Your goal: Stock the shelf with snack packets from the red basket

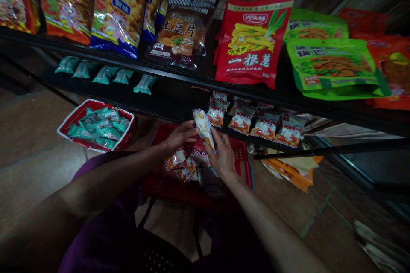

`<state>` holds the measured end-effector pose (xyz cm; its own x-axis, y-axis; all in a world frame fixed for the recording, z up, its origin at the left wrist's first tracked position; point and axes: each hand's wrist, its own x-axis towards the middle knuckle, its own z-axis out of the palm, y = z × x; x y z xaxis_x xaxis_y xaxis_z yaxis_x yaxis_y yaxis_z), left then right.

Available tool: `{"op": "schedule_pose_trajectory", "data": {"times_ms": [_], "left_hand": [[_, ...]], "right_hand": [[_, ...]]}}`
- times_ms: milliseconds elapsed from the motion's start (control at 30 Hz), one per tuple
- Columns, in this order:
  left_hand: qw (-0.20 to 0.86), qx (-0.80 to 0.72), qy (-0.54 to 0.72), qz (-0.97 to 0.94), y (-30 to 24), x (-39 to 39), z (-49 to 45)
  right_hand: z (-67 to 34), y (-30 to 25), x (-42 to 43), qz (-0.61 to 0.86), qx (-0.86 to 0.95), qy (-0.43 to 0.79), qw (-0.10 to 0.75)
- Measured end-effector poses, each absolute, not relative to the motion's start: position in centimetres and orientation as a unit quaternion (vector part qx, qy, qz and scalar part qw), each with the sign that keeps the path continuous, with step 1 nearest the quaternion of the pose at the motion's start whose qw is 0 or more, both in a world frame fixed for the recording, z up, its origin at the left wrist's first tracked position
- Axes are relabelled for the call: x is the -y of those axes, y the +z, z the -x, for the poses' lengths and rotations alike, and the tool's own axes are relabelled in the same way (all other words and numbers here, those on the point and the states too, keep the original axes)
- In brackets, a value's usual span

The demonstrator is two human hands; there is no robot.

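Note:
My right hand (221, 156) grips a small white-and-orange snack packet (203, 126) and holds it upright above a red basket (243, 160). My left hand (179, 135) pinches the same packet's left edge with its fingertips. More packets of the same kind (182, 164) lie in the basket under my hands. A row of matching packets (259, 123) stands on the low black shelf just behind the held one.
A second red basket (77, 115) of teal packets sits on the tiled floor at the left. Teal packets (105, 74) line the low shelf. Large snack bags (253, 38) fill the upper shelf. Flattened orange cardboard (291, 172) lies at the right.

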<state>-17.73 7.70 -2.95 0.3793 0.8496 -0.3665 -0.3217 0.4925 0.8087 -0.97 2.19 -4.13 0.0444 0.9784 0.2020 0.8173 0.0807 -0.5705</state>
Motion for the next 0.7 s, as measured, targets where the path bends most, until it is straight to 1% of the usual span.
{"op": "schedule_pose_trajectory", "data": {"times_ms": [200, 467, 700], "left_hand": [[0.776, -0.398, 0.382, -0.306, -2.7, -8.0, 17.8], [0.783, -0.42, 0.372, -0.268, -3.1, -8.4, 18.0], [0.791, -0.438, 0.377, -0.202, -3.6, -8.8, 17.8]], "right_hand": [[1.4, -4.7, -1.7, 0.636, 0.722, 0.105, 0.252], [1.4, -4.5, -1.4, 0.597, 0.765, 0.102, 0.22], [1.9, -4.4, -1.3, 0.578, 0.774, 0.131, 0.224]]}}
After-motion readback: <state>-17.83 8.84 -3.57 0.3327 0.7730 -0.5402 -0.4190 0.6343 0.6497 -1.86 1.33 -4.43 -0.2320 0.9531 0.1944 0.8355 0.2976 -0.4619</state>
